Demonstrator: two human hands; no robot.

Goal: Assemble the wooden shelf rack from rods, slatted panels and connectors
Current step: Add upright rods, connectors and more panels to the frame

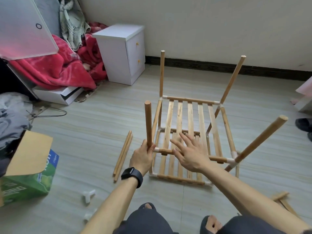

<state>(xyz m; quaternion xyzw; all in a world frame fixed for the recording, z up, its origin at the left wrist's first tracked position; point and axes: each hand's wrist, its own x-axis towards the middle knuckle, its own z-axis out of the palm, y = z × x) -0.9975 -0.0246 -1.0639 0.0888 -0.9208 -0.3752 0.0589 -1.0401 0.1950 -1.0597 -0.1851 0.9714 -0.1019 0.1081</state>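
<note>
Back left, against the cream wall (202,22): one white two-drawer cabinet (118,53), a red blanket (55,71) heaped just beside it, a pale green patterned cloth (72,22) above the blanket, and a tilted frosted panel (22,27) bearing a black ring. Left side: grey clothing heap (11,115); green cardboard box (28,178), brown flap open; flat white box (55,96) under the blanket's edge; black cable (55,114) on the pale tiled floor (94,125). Right edge: dark shoe (303,124) and pink item (306,86), both cut off.

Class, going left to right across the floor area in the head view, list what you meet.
Green box, white connector, loose rods, left hand gripping an upright rod, right hand over the rack, tilted rod, loose wood pieces.
</note>
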